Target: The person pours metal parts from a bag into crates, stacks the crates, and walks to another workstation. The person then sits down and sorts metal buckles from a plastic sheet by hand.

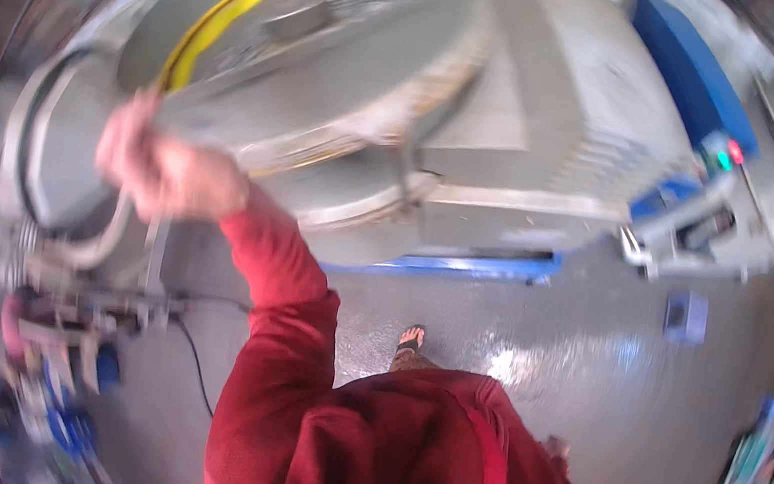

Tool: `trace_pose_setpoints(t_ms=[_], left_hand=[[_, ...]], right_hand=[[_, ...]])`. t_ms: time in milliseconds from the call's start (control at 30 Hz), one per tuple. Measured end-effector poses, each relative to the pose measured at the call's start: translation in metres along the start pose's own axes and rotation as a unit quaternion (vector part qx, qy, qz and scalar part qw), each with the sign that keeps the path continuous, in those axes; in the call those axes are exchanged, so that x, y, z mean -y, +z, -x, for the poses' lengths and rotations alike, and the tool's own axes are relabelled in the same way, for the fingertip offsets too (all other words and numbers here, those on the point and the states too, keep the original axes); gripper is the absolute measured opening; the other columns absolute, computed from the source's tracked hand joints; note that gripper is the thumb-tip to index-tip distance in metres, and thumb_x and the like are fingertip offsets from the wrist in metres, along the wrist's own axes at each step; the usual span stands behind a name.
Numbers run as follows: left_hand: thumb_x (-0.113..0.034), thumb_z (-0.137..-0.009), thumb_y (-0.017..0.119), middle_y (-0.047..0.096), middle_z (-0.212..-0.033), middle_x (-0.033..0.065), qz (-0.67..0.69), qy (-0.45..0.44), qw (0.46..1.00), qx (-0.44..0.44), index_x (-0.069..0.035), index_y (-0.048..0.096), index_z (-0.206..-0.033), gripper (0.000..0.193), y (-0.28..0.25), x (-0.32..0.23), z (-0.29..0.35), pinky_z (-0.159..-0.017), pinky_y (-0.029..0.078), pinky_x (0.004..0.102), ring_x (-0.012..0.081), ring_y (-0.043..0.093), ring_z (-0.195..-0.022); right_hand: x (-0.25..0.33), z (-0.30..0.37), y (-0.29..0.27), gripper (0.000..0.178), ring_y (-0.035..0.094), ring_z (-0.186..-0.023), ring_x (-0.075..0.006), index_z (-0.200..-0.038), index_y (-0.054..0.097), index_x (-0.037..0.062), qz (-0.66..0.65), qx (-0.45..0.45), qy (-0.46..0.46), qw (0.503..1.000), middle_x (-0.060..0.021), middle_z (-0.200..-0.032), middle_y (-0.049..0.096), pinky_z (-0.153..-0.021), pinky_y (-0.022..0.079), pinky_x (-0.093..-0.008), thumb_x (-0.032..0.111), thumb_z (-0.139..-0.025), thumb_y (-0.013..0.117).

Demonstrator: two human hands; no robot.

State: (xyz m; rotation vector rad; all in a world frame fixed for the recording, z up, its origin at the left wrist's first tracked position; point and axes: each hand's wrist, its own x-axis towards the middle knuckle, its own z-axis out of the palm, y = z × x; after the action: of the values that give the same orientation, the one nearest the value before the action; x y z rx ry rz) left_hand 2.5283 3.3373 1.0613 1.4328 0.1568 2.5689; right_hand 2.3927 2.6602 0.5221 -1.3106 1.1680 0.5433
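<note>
My left hand (170, 172), in a red sleeve, reaches out to the left beside a large round grey machine drum (326, 116). Its fingers look curled together, though blur softens them; what they hold, if anything, is hidden. Just above the fingertips ends a curved yellow strip (243, 1) that runs along the drum's inner edge. Whether the hand touches the strip or the rim I cannot tell. Low on the right, a small skin-coloured patch (558, 450) by my red clothing may be my right hand; its fingers cannot be made out.
A blue bar (455, 261) lies along the machine's base. To the right stand a control post (720, 153) with red and green lights and a pale blue box (686, 318). A black cable (198, 364) crosses the wet, shiny floor (532, 351). Blurred clutter lines both sides.
</note>
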Motion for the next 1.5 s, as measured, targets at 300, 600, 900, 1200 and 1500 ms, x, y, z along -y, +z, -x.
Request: trace_pose_setpoints(t_ms=[300,600,900,1200,1500], left_hand=[[-0.013,-0.044,0.05,0.041,-0.056,0.005,0.55,-0.263,0.673,0.42,-0.008,0.05,-0.043,0.006,-0.024,-0.355,0.24,-0.041,0.04,0.0275,0.0208,0.044,-0.057],[-0.01,-0.044,0.047,0.04,-0.055,0.0064,0.664,-0.312,0.55,0.398,-0.004,0.049,-0.045,0.006,-0.028,-0.623,0.319,-0.045,0.038,0.0289,0.0205,0.043,-0.055],[-0.002,-0.048,0.047,0.042,-0.062,0.0079,0.648,-0.275,0.56,0.437,-0.003,0.046,-0.047,0.002,0.015,-0.824,0.422,-0.051,0.039,0.0302,0.0211,0.046,-0.059],[-0.008,-0.069,0.056,0.027,-0.12,0.0125,0.395,-0.02,0.548,0.737,-0.02,0.055,-0.097,0.031,0.134,-1.115,0.587,-0.085,0.03,0.0448,0.0317,0.025,-0.11],[-0.012,-0.064,0.065,0.027,-0.121,0.0139,0.623,0.042,0.364,0.691,-0.019,0.054,-0.094,0.032,0.116,-1.424,0.637,-0.091,0.023,0.048,0.0345,0.022,-0.114]], right_hand=[[-0.007,0.054,-0.125,0.027,0.056,-0.05,-0.0198,-0.103,0.054,0.0066,-0.055,-0.136,-0.052,0.988,-0.0098,-0.069,0.058,-0.04,0.046,-0.0315,0.018,-0.079,0.049],[-0.174,0.039,-0.29,0.032,0.054,-0.044,-0.0172,-0.097,0.06,0.007,0.022,-0.354,0.035,0.934,-0.0096,-0.056,0.057,-0.041,0.046,-0.0309,0.0,-0.069,0.047],[0.09,-0.052,-0.465,0.043,0.044,-0.106,-0.0275,-0.11,0.054,0.0169,0.085,-0.441,-0.075,0.89,-0.0133,-0.108,0.053,-0.09,0.031,-0.0444,0.027,-0.068,0.056],[0.053,-0.127,-0.618,0.044,0.044,-0.11,-0.0269,-0.108,0.055,0.0121,0.099,-0.22,0.169,0.956,-0.0104,-0.117,0.048,-0.09,0.036,-0.0381,0.036,-0.071,0.053],[0.032,-0.125,-0.553,0.037,0.048,-0.104,-0.0259,-0.102,0.057,0.0104,-0.171,-0.28,0.413,0.85,-0.0095,-0.109,0.053,-0.085,0.039,-0.0374,0.032,-0.073,0.05]])
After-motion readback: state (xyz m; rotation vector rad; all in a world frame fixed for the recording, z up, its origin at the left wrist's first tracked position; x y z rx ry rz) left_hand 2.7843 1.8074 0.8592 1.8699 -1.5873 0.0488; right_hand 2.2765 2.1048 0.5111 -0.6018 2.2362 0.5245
